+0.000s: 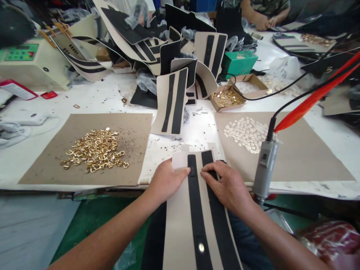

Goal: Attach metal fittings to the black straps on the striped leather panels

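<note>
A long beige panel [179,228] with two black stripes lies across my lap, its far end at the table edge. My left hand [168,179] grips the panel's left side, thumb on top beside a small dark fitting [192,171] on the left stripe. Over the right stripe my right hand [229,183] is closed, thumb and index fingertips pinched together. Whatever they hold, if anything, is too small to make out. A shiny gold stud [201,247] sits lower on the left stripe.
Gold hardware [94,150] is heaped on the left brown sheet [42,168]; clear washers [247,133] lie on the right sheet [303,157]. A grey electric screwdriver [266,168] hangs at right. Behind stand piled striped panels [171,101], a box of gold parts [227,97] and another person's hands [266,23].
</note>
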{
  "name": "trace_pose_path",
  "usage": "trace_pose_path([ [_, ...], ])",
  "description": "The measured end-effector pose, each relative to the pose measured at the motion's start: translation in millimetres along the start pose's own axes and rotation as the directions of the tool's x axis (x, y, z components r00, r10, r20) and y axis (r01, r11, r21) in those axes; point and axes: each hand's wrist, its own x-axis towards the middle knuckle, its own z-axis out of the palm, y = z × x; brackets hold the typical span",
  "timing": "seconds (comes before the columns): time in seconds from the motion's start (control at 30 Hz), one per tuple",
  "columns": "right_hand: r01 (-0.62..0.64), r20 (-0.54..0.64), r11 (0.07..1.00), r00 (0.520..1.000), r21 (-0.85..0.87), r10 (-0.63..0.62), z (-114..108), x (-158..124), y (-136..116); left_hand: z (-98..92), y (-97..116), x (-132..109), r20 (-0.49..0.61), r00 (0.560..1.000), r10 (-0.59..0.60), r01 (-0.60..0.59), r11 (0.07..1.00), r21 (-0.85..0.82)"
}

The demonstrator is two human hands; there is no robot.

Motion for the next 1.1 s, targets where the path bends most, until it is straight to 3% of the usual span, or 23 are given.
trace_pose_path([
  [0.13, 0.019, 0.066, 1.000, 0.998, -0.001, -0.019, -3, -10, -4, 1.1, 3, -17, 0.018, 0.999, -0.032, 0.033, 0.999, -0.010],
  [0.23, 0.065, 0.079, 0.998, 0.995, -0.003, -0.065, -2, -30, -5, 4.3, 6, -43, 0.034, 0.998, -0.056, 0.053, 0.995, 0.084],
  [0.33, 0.170, 0.089, 0.985, 0.981, 0.010, -0.170, 0, -54, -4, 7.4, 4, -70, 0.111, 0.993, 0.032, -0.050, 0.985, 0.166],
  [0.4, 0.215, 0.088, 0.976, 0.972, 0.039, -0.218, 0, -62, -4, 7.6, 3, -77, 0.131, 0.991, 0.031, -0.051, 0.987, 0.155],
  [0.57, 0.132, 0.036, 0.991, 0.991, 0.002, -0.132, -9, -36, -7, -1.1, 12, -47, 0.067, 0.981, -0.181, 0.183, 0.983, -0.025],
  [0.77, -0.011, 0.089, 1.000, 0.996, 0.008, 0.010, -8, 7, -6, -9.5, 23, -1, 0.054, 0.990, -0.133, 0.138, 0.984, -0.109],
  [1.1, -0.012, 0.139, 0.998, 0.990, -0.066, 0.021, -6, 18, -4, -3.7, 5, 13, 0.072, 0.991, -0.116, 0.124, 0.984, -0.125],
])
